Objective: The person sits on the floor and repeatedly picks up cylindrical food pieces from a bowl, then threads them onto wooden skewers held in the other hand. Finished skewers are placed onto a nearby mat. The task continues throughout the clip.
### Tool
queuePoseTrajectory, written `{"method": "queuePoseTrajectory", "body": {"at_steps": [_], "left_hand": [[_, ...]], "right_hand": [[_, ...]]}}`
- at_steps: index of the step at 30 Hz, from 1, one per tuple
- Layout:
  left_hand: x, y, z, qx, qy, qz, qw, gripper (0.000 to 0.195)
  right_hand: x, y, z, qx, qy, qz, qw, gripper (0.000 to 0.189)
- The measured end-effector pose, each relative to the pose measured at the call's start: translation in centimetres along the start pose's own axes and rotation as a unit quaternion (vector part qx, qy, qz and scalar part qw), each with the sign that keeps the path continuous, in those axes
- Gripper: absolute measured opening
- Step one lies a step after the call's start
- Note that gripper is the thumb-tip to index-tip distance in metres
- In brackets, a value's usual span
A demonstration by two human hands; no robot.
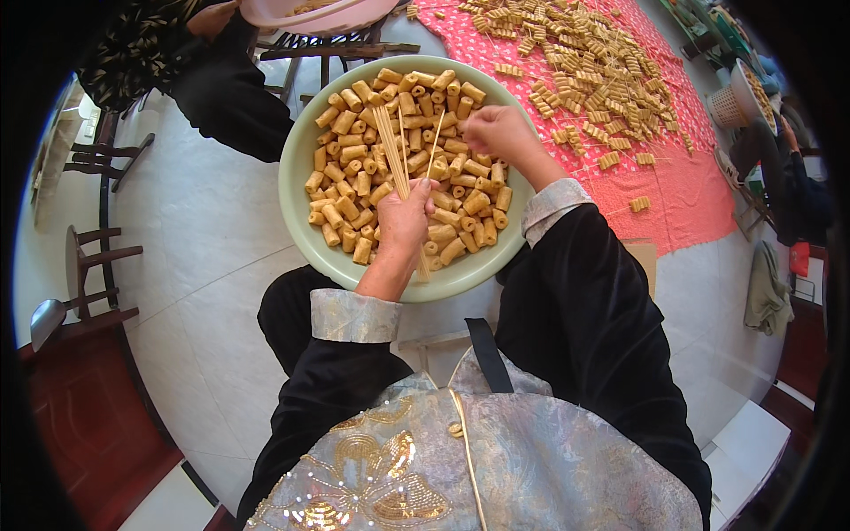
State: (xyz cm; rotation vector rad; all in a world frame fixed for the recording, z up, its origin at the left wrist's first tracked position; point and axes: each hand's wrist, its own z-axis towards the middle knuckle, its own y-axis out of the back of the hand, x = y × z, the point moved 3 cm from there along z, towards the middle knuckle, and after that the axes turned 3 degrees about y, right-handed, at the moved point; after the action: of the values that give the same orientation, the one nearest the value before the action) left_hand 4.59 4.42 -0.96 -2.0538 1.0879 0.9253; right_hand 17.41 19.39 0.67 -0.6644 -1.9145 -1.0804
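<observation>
My left hand (pixel 406 216) grips a bundle of thin bamboo skewers (pixel 393 149) over a pale green plastic basin (pixel 295 219). One skewer (pixel 435 143) stands apart from the bundle, its lower end at my left thumb. Short tan food rolls (pixel 352 152), some showing a hole through the middle, fill much of the basin. Over the basin's right side, my right hand (pixel 495 133) has its fingertips drawn together close to the rolls. Whether a roll is between those fingertips is hard to make out.
Many skewered rolls (pixel 591 73) lie on a red patterned cloth (pixel 684 192) at the upper right. Another person's arm (pixel 209 20) reaches a pink basin (pixel 325 20). At far right, a seated person (pixel 797 179) is near a white bowl (pixel 747 99). Wooden chairs (pixel 99 249) stand left.
</observation>
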Motion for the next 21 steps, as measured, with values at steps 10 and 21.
{"method": "queuePoseTrajectory", "body": {"at_steps": [10,21], "left_hand": [[0.1,-0.1,0.0,-0.016,0.005,0.019,1.0,0.018],[0.2,-0.6,-0.5,0.013,0.008,0.013,1.0,0.018]], "right_hand": [[-0.5,-3.0,-0.9,0.032,0.099,-0.431,0.897,0.015],[-1.5,1.5,0.4,-0.009,-0.017,0.272,0.962,0.023]]}}
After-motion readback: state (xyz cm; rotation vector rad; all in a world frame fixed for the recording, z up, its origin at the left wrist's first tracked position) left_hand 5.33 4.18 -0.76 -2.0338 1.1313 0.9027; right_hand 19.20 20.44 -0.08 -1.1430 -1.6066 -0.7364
